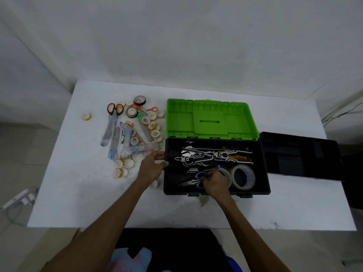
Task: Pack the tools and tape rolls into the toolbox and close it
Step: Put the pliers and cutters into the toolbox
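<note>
Green plastic forms the toolbox lid (211,118), thrown fully open and lying flat behind the black toolbox base (265,173) on the white table (176,211). Inside the base lie several pliers with black-and-white handles (198,160), overlapping so that I cannot give their number, one orange-handled tool (242,158) along the far side, and two large clear tape rolls (242,177) at the right end, one partly behind the right hand. The right hand (215,181) reaches into the box with its fingers curled round the blue-handled scissors (199,179) resting on the box floor near the front wall. The left hand (151,165) rests against the left wall of the base, fingers fairly straight, thumb on the rim, holding nothing. To the left of the box, still on the table, a heap waits: one pair of scissors with orange-and-black handles (115,109), one smaller orange-handled pair (152,109), two dark tape rolls (139,100), and a scatter of small yellowish tape rolls (123,167), roughly twenty though they overlap too much for a sure count, with one more lying apart at the far left (86,116). Among them lie several long clear-packaged tools (113,138), about six. One black tray (300,154) sits just right of the toolbox. One white power strip (18,197) lies on the floor at left.
</note>
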